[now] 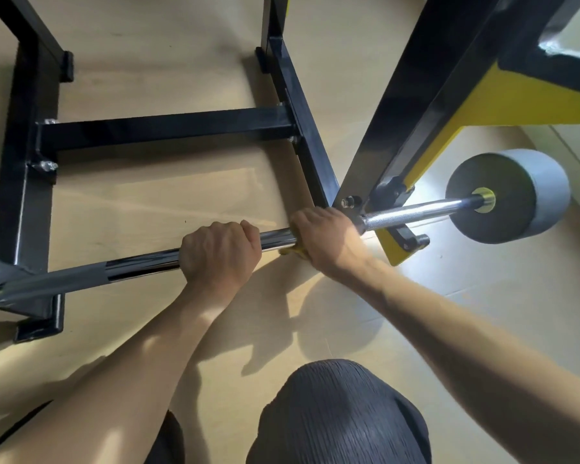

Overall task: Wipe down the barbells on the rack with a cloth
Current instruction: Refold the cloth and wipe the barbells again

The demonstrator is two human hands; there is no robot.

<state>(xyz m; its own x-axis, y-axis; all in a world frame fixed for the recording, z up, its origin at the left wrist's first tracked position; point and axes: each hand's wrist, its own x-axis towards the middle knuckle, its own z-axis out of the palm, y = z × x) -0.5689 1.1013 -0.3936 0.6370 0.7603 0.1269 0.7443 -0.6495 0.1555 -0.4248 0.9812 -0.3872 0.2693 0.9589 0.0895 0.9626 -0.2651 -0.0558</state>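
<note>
Chrome-plated steel forms the barbell (278, 236), which runs across the head view from lower left to upper right, low above a tan floor (148, 199). Its right end carries a grey weight plate (509, 195) with a yellow collar (484, 200) at the hub; its left end is blurred at the frame edge. The shaft passes just in front of a black rack frame (168, 128), and a black-and-yellow upright (449, 105) stands beside the knurled section.

Left hand (220, 254): closed in a full overhand fist around the smooth middle of the shaft, knuckles up, forearm extending down to the lower left.

Right hand (325, 239): also closed overhand on the shaft, just right of the left hand, with a short bare length of bar between them. A yellow cloth (290, 251) shows only as a small edge under the palm (most of it is hidden), pressed between hand and bar. The right forearm extends down to the lower right.

A knee in dark ribbed fabric (339, 416) sits at bottom centre, below both hands.
</note>
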